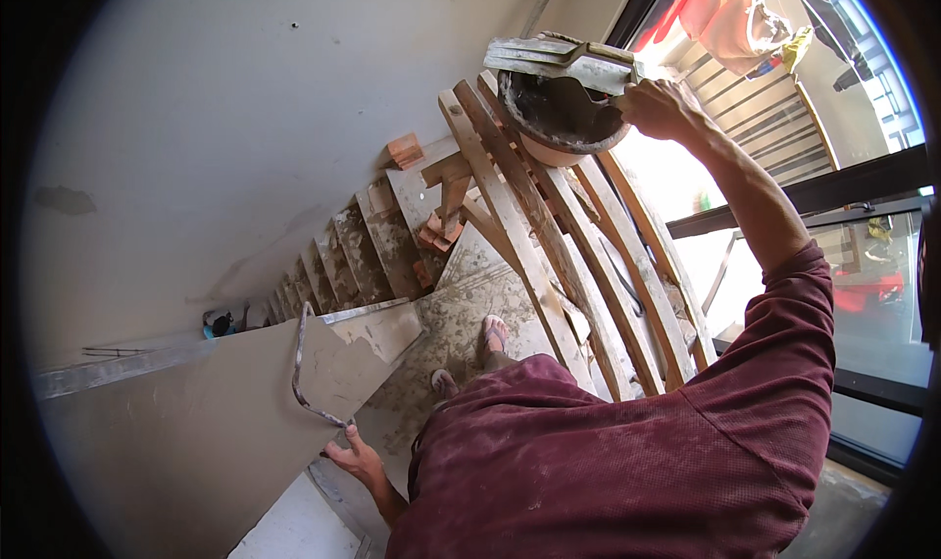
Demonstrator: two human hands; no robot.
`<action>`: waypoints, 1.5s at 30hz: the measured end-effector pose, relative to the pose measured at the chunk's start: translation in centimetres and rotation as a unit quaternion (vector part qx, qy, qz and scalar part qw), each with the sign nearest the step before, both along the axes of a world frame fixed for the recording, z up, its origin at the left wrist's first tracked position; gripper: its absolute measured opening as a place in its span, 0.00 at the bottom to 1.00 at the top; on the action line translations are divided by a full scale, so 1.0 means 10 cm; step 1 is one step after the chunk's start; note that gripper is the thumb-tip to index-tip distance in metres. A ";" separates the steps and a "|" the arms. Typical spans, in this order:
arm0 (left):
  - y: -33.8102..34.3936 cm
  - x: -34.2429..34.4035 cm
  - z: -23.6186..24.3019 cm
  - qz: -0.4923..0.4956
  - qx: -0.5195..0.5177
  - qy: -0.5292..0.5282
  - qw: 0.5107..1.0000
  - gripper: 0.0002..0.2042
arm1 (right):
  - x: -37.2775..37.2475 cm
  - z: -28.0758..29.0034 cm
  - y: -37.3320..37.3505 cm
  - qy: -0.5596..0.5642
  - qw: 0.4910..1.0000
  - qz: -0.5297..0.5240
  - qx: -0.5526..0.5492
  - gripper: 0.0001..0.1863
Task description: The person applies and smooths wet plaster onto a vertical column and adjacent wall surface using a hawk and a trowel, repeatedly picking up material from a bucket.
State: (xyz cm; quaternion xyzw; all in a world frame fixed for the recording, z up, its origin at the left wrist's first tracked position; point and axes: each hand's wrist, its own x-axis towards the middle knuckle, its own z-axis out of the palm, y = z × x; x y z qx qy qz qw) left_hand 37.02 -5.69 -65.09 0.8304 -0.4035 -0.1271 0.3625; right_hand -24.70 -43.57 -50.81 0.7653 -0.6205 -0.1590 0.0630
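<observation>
My right hand (659, 108) is closed at the right rim of a plaster-crusted bucket (549, 137), apparently round the handle of a tool; what exactly it grips is partly hidden. A long whitish trowel-like tool (534, 61) lies across the bucket's top, and dark, wet-looking material is inside. The bucket rests on wooden planks (510, 240). Low on the left, my left hand (353, 456) holds the lower end of a bent metal rod (299, 373), which stands against the edge of a grey half-wall (186, 431).
Plaster-spattered stairs (377, 240) descend leftward along a white wall, with red bricks (405, 150) on them. At their foot a person (221, 324) is partly visible. My sandalled feet (495, 335) stand on the landing. A dark-framed window (804, 191) is at the right, with clothes hanging outside.
</observation>
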 end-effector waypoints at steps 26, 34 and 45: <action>-0.06 -0.13 0.21 0.025 0.044 -0.022 0.998 0.37 | -0.24 0.14 0.04 -0.251 0.934 -0.145 0.210 0.22; -0.05 -0.10 0.16 0.010 0.016 -0.012 1.000 0.38 | -0.59 -0.17 0.13 -0.414 0.845 -0.184 0.284 0.21; -0.02 0.01 0.08 -0.023 -0.006 -0.005 1.000 0.39 | -0.80 -0.61 0.62 -0.644 0.676 -0.226 0.277 0.22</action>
